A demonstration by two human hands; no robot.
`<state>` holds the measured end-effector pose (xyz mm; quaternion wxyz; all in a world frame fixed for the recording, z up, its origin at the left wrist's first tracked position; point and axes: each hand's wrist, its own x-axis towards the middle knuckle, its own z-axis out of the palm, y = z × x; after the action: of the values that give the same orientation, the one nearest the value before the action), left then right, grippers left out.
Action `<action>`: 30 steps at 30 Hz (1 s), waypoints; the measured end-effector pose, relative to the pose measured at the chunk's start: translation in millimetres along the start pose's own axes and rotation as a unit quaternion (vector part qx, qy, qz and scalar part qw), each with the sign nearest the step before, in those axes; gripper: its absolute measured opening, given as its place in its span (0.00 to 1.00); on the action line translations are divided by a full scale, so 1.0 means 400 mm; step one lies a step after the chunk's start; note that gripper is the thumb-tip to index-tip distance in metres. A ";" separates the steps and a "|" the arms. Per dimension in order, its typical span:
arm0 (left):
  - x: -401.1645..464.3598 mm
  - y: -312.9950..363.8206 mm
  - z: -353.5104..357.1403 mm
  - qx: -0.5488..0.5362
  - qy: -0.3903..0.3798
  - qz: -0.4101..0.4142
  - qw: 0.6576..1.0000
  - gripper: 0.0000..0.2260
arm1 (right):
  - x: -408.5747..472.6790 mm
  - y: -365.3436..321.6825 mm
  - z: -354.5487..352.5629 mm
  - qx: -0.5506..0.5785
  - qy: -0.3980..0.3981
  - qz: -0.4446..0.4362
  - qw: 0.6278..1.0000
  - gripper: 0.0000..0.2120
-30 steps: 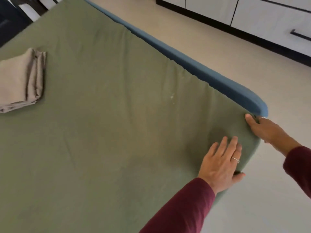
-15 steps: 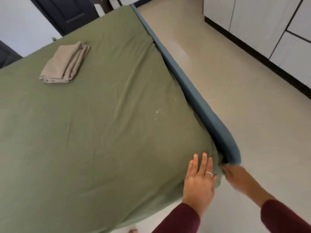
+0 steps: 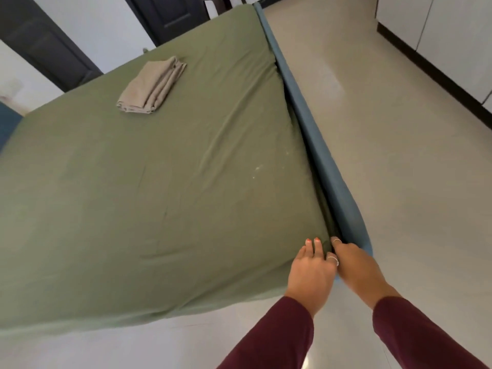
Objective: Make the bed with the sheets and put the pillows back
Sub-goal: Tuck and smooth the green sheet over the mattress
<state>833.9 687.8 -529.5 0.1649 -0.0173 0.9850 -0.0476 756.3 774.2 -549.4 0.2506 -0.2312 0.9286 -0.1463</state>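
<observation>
A green fitted sheet [image 3: 165,187] covers the mattress, with light creases running toward the near right corner. My left hand [image 3: 310,274] lies on that corner with its fingers straight, pressing the sheet down. My right hand [image 3: 358,266] is right beside it, at the gap between the mattress and the blue bed frame [image 3: 323,158]. Its thumb lies on the sheet's edge and its fingers are hidden down in the gap. A folded beige cloth [image 3: 151,86] lies on the far part of the bed. No pillows are in view.
Pale tiled floor [image 3: 399,145] runs along the right side of the bed and in front of its near edge. White cabinets with a dark plinth [image 3: 450,75] line the far right. Dark doors [image 3: 48,46] and a white wall stand behind the bed.
The view has swung so more of the bed and the far doors show. My two hands have come together at the corner, and the right hand has slid up against the left.
</observation>
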 end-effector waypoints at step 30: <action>-0.062 0.030 0.065 -0.015 -0.047 0.142 0.989 0.20 | -0.099 0.053 0.070 -0.224 0.013 -0.065 0.972 0.22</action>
<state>865.8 698.9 -547.0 0.2162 0.1179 0.9692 -0.0083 794.2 807.7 -565.1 0.1704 -0.3398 0.9238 0.0466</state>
